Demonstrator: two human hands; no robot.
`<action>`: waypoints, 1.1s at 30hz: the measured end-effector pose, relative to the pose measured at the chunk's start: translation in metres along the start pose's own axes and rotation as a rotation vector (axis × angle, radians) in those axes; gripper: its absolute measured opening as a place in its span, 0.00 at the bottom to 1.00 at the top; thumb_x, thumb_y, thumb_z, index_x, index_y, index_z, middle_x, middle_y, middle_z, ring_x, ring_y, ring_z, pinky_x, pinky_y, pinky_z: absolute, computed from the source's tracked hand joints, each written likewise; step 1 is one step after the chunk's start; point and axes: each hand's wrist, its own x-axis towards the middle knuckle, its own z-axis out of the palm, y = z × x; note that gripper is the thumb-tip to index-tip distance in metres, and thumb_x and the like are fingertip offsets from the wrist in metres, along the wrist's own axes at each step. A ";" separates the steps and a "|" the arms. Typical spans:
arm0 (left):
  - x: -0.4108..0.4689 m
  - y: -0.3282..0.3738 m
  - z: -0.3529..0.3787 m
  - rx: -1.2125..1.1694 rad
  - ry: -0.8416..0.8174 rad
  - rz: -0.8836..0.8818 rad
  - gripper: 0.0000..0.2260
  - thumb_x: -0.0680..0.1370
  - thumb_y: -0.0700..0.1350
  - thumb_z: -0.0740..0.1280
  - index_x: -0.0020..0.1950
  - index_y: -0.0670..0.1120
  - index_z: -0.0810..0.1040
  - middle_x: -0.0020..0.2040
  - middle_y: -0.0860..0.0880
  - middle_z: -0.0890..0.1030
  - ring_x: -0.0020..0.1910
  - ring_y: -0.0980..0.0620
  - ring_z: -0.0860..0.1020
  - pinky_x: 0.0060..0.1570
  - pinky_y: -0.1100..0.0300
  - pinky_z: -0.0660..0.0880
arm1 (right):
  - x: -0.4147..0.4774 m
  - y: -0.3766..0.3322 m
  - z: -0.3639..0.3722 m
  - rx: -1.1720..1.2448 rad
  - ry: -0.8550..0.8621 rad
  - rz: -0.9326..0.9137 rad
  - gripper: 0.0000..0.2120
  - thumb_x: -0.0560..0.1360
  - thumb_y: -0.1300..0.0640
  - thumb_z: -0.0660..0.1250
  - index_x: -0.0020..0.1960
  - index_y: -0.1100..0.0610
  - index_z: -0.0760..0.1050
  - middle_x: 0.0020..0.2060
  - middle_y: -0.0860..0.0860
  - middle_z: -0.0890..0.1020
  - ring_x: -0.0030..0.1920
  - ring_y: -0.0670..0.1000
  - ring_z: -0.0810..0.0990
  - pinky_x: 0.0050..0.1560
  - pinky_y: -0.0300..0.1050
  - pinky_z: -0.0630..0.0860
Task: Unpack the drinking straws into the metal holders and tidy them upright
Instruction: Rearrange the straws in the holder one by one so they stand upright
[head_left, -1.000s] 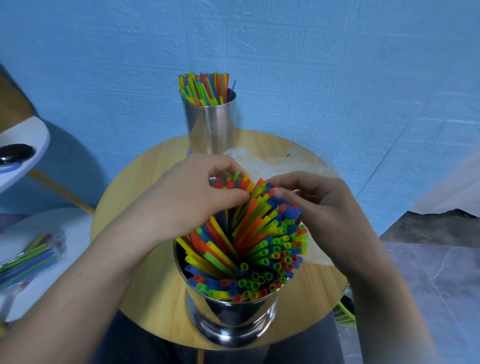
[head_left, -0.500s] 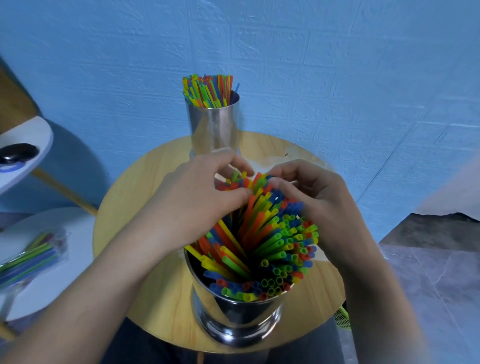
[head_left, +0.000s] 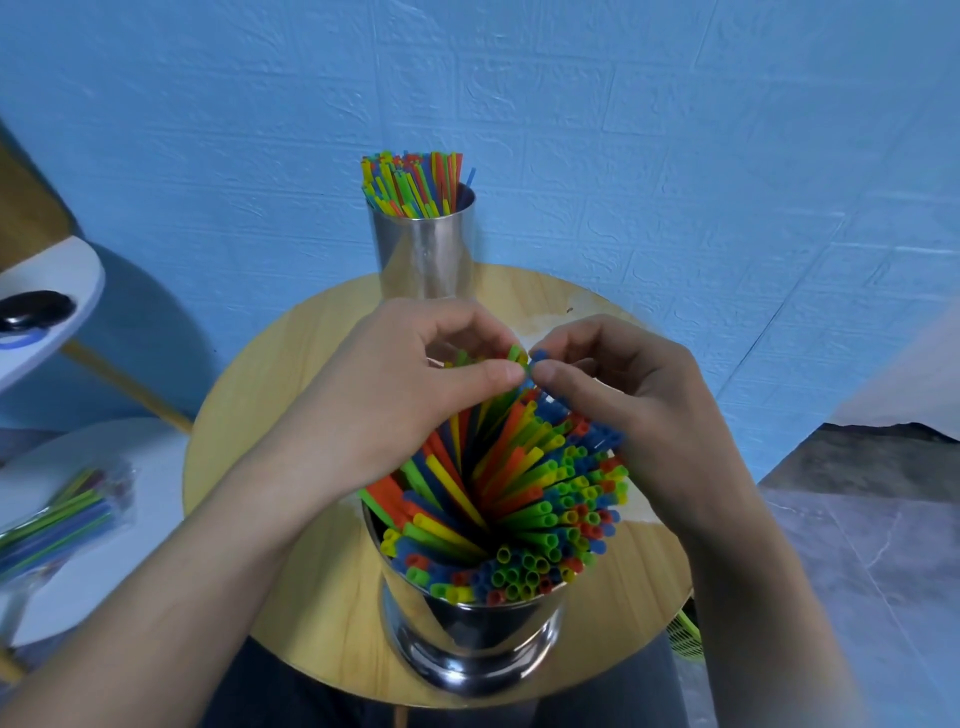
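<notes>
The near holder (head_left: 475, 636), a shiny metal cup, stands on the front part of a round wooden desk (head_left: 332, 613), close to the person. It is packed with coloured straws (head_left: 524, 499) in red, yellow, green and blue. Those on its right side stand fairly straight with their open ends in a tight cluster, while those on its left side lean and cross one another at angles.

Both hands meet over the far side of the near holder. The left hand (head_left: 384, 400) comes in from the holder's left, its fingers curled and its thumb pressed toward them, pinching the tips of some straws, a green one among them. The right hand (head_left: 644, 410) comes in from the holder's right, also curled, its thumb and forefinger closed round the tip of a blue straw. The two thumbs almost touch.

Beyond the near holder, at the back edge of the desk against the blue wall (head_left: 675, 156), stands the far holder (head_left: 423, 249), a taller metal cylinder with its own bundle of straws (head_left: 413, 184) sticking upright above its rim.

Well to the left of the near holder, a clear bag of straws (head_left: 57, 519) lies on a white desk (head_left: 150, 519).
</notes>
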 end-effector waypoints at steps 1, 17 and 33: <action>0.000 0.000 0.000 -0.003 -0.009 0.004 0.02 0.75 0.48 0.75 0.45 0.55 0.84 0.42 0.60 0.85 0.43 0.61 0.82 0.50 0.58 0.76 | 0.000 0.000 0.000 -0.002 0.000 -0.002 0.01 0.78 0.61 0.73 0.47 0.56 0.83 0.42 0.50 0.85 0.46 0.55 0.83 0.47 0.49 0.80; 0.001 0.010 -0.003 0.029 -0.003 0.164 0.03 0.75 0.52 0.72 0.47 0.55 0.81 0.48 0.61 0.83 0.56 0.61 0.79 0.63 0.57 0.72 | -0.005 -0.017 0.002 -0.054 0.046 -0.073 0.04 0.78 0.59 0.73 0.45 0.52 0.82 0.40 0.44 0.83 0.43 0.48 0.79 0.41 0.39 0.75; -0.002 0.010 -0.009 0.093 0.000 0.164 0.04 0.74 0.53 0.71 0.47 0.56 0.79 0.50 0.56 0.82 0.58 0.58 0.77 0.62 0.61 0.71 | -0.011 -0.020 0.004 -0.161 0.016 -0.069 0.01 0.76 0.54 0.70 0.45 0.49 0.79 0.41 0.42 0.81 0.38 0.43 0.78 0.39 0.36 0.73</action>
